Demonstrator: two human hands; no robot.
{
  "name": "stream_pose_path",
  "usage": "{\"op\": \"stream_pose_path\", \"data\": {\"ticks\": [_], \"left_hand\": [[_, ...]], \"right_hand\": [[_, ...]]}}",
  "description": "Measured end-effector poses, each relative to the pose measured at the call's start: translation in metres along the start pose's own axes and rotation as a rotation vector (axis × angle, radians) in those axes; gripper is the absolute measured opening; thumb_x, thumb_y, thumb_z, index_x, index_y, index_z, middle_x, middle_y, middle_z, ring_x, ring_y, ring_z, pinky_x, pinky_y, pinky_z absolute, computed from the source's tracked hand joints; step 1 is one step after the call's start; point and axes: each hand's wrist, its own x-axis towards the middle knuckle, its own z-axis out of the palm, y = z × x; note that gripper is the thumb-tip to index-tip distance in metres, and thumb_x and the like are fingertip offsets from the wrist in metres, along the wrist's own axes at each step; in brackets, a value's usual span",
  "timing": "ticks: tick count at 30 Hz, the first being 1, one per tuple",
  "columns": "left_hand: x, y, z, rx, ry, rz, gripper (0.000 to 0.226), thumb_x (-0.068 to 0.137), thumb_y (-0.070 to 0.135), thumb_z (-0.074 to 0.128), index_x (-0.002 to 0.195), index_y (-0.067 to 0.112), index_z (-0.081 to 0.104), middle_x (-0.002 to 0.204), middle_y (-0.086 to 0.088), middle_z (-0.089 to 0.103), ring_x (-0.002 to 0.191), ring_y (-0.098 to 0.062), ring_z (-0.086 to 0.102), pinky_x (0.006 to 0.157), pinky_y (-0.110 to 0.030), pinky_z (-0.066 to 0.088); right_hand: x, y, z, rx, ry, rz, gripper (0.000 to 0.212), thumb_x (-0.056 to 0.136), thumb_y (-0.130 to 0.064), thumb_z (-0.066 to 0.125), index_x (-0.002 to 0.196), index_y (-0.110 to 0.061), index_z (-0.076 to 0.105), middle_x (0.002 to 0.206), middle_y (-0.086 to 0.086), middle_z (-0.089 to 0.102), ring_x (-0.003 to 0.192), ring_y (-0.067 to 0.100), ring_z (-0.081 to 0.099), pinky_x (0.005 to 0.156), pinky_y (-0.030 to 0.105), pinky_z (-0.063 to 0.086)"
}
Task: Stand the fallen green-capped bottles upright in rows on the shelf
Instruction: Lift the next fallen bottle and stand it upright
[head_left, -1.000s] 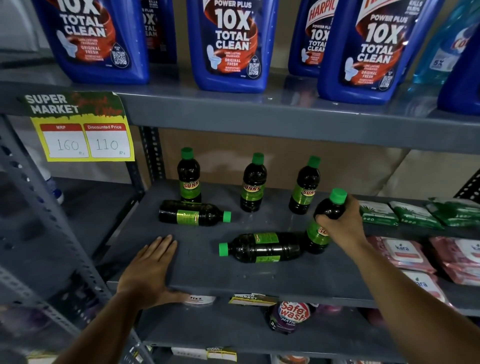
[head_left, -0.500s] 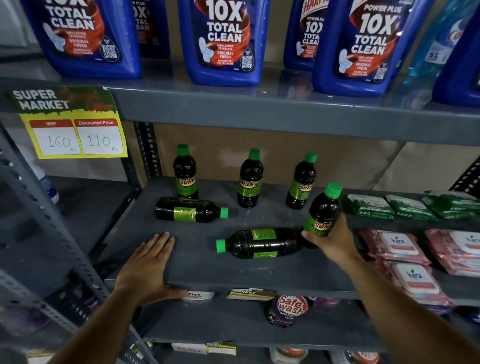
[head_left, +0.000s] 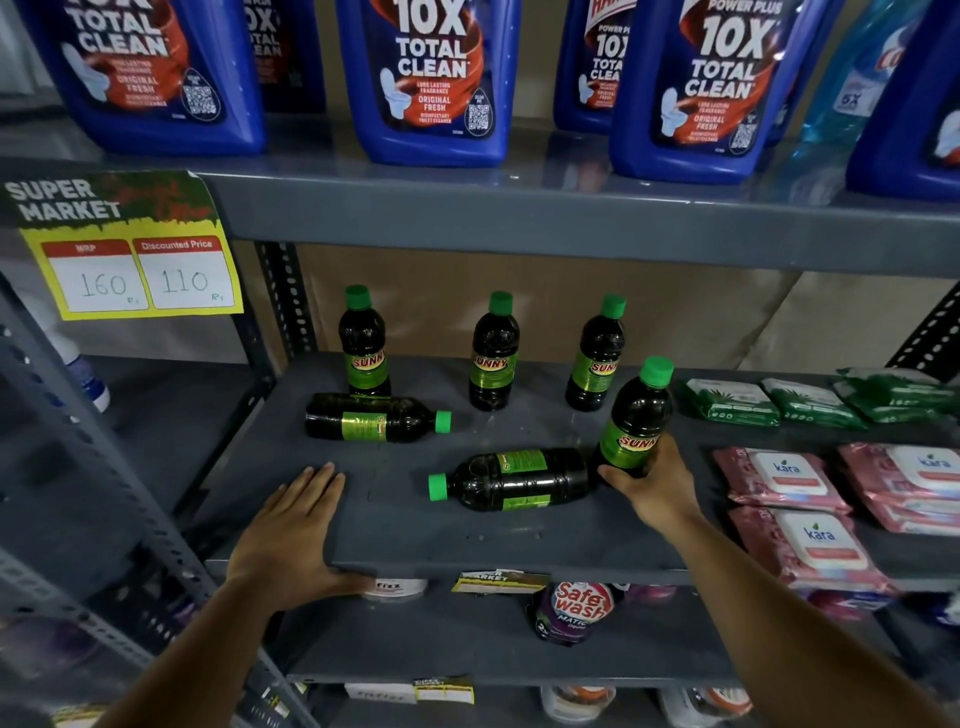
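held bottle (head_left: 635, 415), gripped low by the right hand (head_left: 652, 480) at the shelf's (head_left: 519, 540) front right, slightly tilted, should be set flat before release, clear of the fallen bottle (head_left: 511, 479) touching its base; left hand (head_left: 291, 535) is laid flat, empty, on the edge.

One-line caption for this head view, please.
Right hand stands a green-capped bottle upright; two bottles lie fallen, left hand flat on shelf.

Supermarket aisle, steel shelving (head_left: 519, 540), price tag (head_left: 140, 260) reading 160, 110
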Motion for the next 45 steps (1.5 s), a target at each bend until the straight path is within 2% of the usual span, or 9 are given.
{"op": "stream_pose_path", "data": {"ticks": [6,10,13,20,29,35,40,43,45], "left_hand": [[0.0,-0.001,0.002,0.0,0.017,0.005,0.145,0.047,0.109,0.026,0.154,0.019,-0.012,0.161,0.003,-0.022,0.149,-0.016,-0.015,0.123,-0.038,-0.003],[0.001,-0.002,0.002,-0.006,0.014,0.013,0.146,0.047,0.11,0.025,0.155,0.019,-0.009,0.161,0.002,-0.021,0.15,-0.016,-0.013,0.123,-0.039,-0.002],[0.001,-0.003,0.002,-0.008,0.006,0.017,0.145,0.048,0.11,0.024,0.155,0.019,-0.01,0.162,0.001,-0.02,0.15,-0.016,-0.014,0.122,-0.039,-0.003],[0.0,-0.003,0.002,-0.037,0.018,0.026,0.144,0.047,0.109,0.026,0.155,0.02,-0.011,0.16,0.003,-0.022,0.15,-0.016,-0.014,0.122,-0.038,-0.004],[0.002,-0.003,0.006,-0.029,0.055,0.028,0.148,0.043,0.112,0.023,0.156,0.02,-0.006,0.165,0.001,-0.011,0.151,-0.016,-0.009,0.123,-0.038,-0.003],[0.002,-0.005,0.007,-0.04,0.06,0.039,0.147,0.046,0.111,0.026,0.156,0.018,-0.001,0.166,-0.001,-0.006,0.151,-0.018,-0.006,0.122,-0.038,-0.003],[0.001,-0.005,0.009,-0.042,0.076,0.045,0.146,0.048,0.11,0.028,0.156,0.017,-0.001,0.166,-0.002,-0.007,0.151,-0.018,-0.008,0.121,-0.039,-0.004],[0.001,-0.005,0.008,-0.051,0.066,0.042,0.147,0.047,0.11,0.029,0.156,0.017,-0.003,0.166,-0.001,-0.008,0.151,-0.018,-0.009,0.122,-0.039,-0.004],[0.0,-0.005,0.007,-0.052,0.067,0.044,0.146,0.048,0.11,0.029,0.156,0.017,-0.003,0.166,-0.001,-0.008,0.151,-0.019,-0.009,0.122,-0.04,-0.003]], "right_hand": [[-0.046,-0.028,0.011,-0.175,0.422,-0.431,0.078,0.061,-0.036,0.073,0.127,-0.004,0.044,0.124,0.022,0.05,0.118,0.037,0.045,0.097,0.051,0.034],[-0.062,-0.055,0.04,-0.591,-0.073,-0.865,0.07,0.066,-0.027,0.067,0.133,-0.018,0.049,0.137,0.009,0.048,0.129,0.031,0.04,0.106,0.053,0.028],[-0.05,-0.07,0.06,-0.857,-0.357,-0.754,0.085,0.078,-0.026,0.065,0.15,-0.025,0.022,0.156,0.003,0.027,0.144,0.027,0.018,0.117,0.051,0.004],[-0.037,-0.082,0.083,-0.774,-0.299,-0.614,0.078,0.084,-0.04,0.067,0.149,-0.03,0.025,0.149,-0.002,0.037,0.137,0.022,0.029,0.11,0.041,0.014],[-0.052,-0.091,0.109,0.271,-0.261,-0.298,0.065,0.086,-0.029,0.069,0.138,-0.035,0.031,0.124,-0.023,0.051,0.115,-0.015,0.046,0.099,0.027,0.039],[-0.048,-0.086,0.108,0.211,-0.229,-0.299,0.068,0.077,-0.041,0.075,0.133,-0.036,0.037,0.125,-0.013,0.055,0.118,-0.002,0.05,0.102,0.042,0.043],[-0.049,-0.086,0.111,0.081,0.001,-0.274,0.103,0.049,-0.049,0.088,0.136,-0.027,0.036,0.125,-0.007,0.047,0.116,-0.001,0.037,0.094,0.025,0.038],[-0.048,-0.077,0.11,0.176,-0.113,-0.217,0.097,0.059,-0.032,0.082,0.138,-0.035,0.026,0.121,-0.017,0.055,0.115,0.005,0.055,0.086,0.012,0.044],[-0.047,-0.073,0.109,0.17,-0.151,-0.225,0.108,0.058,-0.035,0.082,0.144,-0.034,0.016,0.134,-0.01,0.049,0.126,0.011,0.048,0.097,0.02,0.041]]}}
